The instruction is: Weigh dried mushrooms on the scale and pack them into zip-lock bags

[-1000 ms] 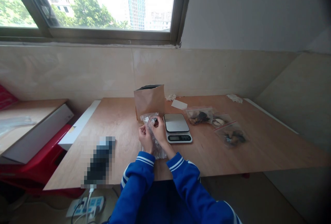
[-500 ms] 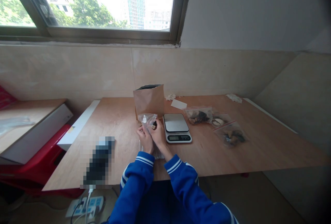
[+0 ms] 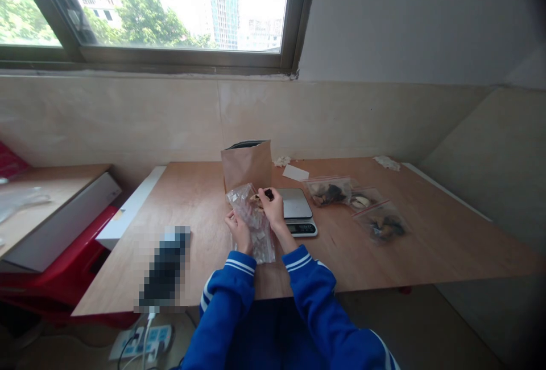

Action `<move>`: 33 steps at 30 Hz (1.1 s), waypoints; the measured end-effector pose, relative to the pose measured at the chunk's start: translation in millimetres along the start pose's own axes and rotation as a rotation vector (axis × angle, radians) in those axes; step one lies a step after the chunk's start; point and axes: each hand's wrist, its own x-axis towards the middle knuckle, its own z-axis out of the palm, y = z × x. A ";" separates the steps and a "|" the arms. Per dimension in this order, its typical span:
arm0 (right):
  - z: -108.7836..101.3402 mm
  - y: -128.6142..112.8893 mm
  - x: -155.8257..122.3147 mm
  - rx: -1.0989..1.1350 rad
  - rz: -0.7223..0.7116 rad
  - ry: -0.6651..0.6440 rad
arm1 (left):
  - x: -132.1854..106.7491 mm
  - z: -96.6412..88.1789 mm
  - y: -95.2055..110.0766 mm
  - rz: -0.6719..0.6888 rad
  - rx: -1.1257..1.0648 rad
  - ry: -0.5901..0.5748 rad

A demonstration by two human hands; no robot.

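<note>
My left hand (image 3: 239,232) pinches the side of a crinkled clear plastic bag (image 3: 261,239), which lies on the table in front of me. My right hand (image 3: 273,208) is closed on some dried pieces (image 3: 257,201), tan and dark, that look like dried mushroom; their exact kind is hard to make out. It is raised over the bag's right side and hides part of a kitchen scale (image 3: 298,205) with a silver plate. Behind the bag stands a brown paper pouch (image 3: 246,166), its top open.
Zip bags of dried pieces (image 3: 328,192) lie right of the scale, with another zip bag (image 3: 384,225) nearer me. A white card (image 3: 295,173) lies behind the scale. A blurred-out dark object (image 3: 164,267) with a cable is at left, above a power strip (image 3: 143,342).
My right hand has moved right and slightly up, away from my left hand, with the dried pieces now showing in it. More of the plastic bag is visible; my left hand has barely moved.
</note>
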 end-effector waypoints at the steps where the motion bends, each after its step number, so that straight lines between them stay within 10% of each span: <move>1: -1.3 -6.4 10.0 0.030 0.001 0.020 | -1.3 2.0 1.3 -0.017 -0.042 0.000; 6: 7.6 -65.3 77.8 0.111 -0.101 0.080 | -6.6 7.1 8.2 -0.051 -0.090 -0.005; 10: 31.3 -109.1 122.9 -0.065 -0.569 0.206 | -6.2 6.3 8.6 -0.078 -0.104 0.009; 14: 54.9 -113.1 138.3 -0.274 -0.819 0.036 | -4.1 5.6 5.4 -0.095 -0.124 0.007; 33: 57.9 -99.1 157.4 -0.281 -0.823 -0.339 | -11.1 10.2 12.0 -0.107 -0.101 -0.013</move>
